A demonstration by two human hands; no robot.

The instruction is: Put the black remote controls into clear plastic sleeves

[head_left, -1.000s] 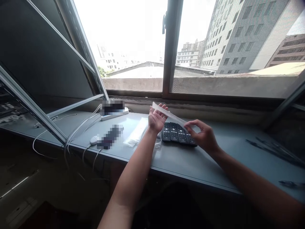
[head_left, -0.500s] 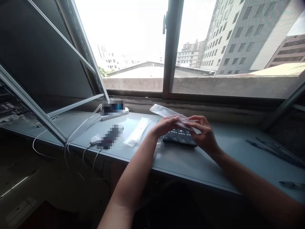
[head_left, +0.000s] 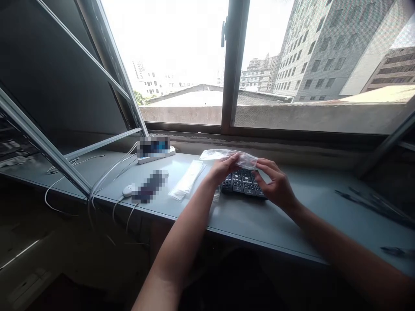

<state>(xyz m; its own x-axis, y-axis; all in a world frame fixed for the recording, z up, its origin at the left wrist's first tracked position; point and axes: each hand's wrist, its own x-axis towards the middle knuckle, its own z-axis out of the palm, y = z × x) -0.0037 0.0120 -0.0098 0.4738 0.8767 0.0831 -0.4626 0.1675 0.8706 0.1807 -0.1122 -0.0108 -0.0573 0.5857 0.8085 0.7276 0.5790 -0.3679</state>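
A clear plastic sleeve (head_left: 212, 154) is pinched in my left hand (head_left: 224, 167), stretching sideways above the desk. My right hand (head_left: 275, 183) is at the sleeve's right end; its fingertips touch that end while the thumb stands apart from them. Beneath both hands, several black remote controls (head_left: 244, 185) lie side by side in a row, their upper ends partly hidden by the hands and sleeve. To the left of my left forearm lies a stack of clear plastic sleeves (head_left: 187, 180). Another bit of clear plastic shows beside the remotes, partly covered by my wrist.
On the left of the desk (head_left: 275, 224) are a blurred-out phone-like device (head_left: 149, 186), a white round charger (head_left: 127, 190) and a white power strip (head_left: 155, 158) with cables. A metal frame (head_left: 106, 69) slants at left. Dark cables (head_left: 372, 205) lie at right; a window stands behind.
The sleeve has swung from slanting to nearly level, and its left end has dropped slightly. My right thumb has parted from the fingers and come off the sleeve.
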